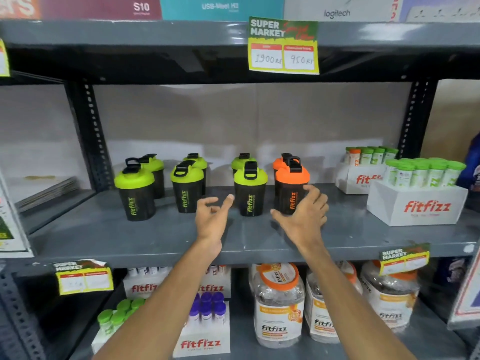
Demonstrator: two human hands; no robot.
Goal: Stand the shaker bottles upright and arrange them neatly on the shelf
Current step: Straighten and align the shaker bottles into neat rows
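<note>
Nearest me, my left hand (211,219) hovers over the grey metal shelf (155,237) with fingers spread and empty, while my right hand (304,214) cups loosely open, touching the front orange-lidded black shaker bottle (291,188). Beyond them, eight shaker bottles stand upright in pairs, the green-lidded black shaker bottles (187,188) left, a second orange-lidded one behind.

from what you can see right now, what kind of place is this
Most likely a shop aisle, probably a supermarket. A Super Market price tag hangs on the grey metal shelf, which holds rows of identical shaker bottles and boxed Fitfizz tubes.
</note>
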